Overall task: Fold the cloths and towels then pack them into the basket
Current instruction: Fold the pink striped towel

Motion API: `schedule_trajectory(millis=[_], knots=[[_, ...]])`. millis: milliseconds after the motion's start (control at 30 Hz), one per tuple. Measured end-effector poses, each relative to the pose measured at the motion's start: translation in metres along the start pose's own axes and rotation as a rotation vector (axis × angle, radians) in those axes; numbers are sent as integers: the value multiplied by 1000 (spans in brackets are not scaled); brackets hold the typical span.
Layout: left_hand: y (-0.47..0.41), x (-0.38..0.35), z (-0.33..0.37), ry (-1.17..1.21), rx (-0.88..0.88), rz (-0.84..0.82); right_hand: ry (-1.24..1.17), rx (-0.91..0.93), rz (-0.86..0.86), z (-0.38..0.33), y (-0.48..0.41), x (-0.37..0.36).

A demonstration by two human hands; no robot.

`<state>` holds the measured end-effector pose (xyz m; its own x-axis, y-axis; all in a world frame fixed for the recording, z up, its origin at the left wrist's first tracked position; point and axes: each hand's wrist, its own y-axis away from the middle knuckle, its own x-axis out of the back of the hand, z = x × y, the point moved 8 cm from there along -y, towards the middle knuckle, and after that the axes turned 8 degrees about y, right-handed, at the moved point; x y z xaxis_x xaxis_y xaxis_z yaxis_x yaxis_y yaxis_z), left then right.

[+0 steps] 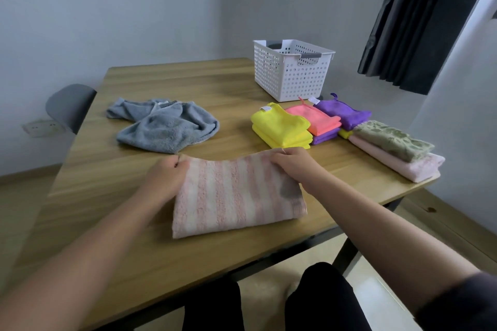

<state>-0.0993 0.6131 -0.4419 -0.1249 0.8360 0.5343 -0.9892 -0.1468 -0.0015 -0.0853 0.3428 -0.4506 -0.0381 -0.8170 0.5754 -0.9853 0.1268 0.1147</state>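
In the middle of the frame the left hand (164, 174) and right hand (293, 164) each pinch a far corner of the folded striped towel (236, 196), fingers curled on its edge, on the table (188, 78). A crumpled grey towel (166, 126) lies at centre left. Folded cloths (279, 126) and two stacked towels (395, 148) sit at centre right, just below the white basket (290, 72).
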Motion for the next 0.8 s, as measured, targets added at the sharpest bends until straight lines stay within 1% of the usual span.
schedule_trajectory(millis=[100, 233, 400, 567, 700, 800], knots=[[-18, -5, 3, -186, -22, 85, 224, -12, 93, 1, -15, -2], [-29, -11, 1, -336, -57, 172, 418, 36, 193, -2, -20, -4], [-27, -16, 5, -410, -169, 220, 545, 62, 252, -5, -21, -6], [-28, -15, 4, -458, -209, 229, 620, 115, 296, -9, -22, -9], [-21, -19, 11, -607, -260, 279, 699, 206, 340, -18, -20, -12], [-17, -23, 21, -776, -342, 289, 884, 266, 354, -28, -16, -16]])
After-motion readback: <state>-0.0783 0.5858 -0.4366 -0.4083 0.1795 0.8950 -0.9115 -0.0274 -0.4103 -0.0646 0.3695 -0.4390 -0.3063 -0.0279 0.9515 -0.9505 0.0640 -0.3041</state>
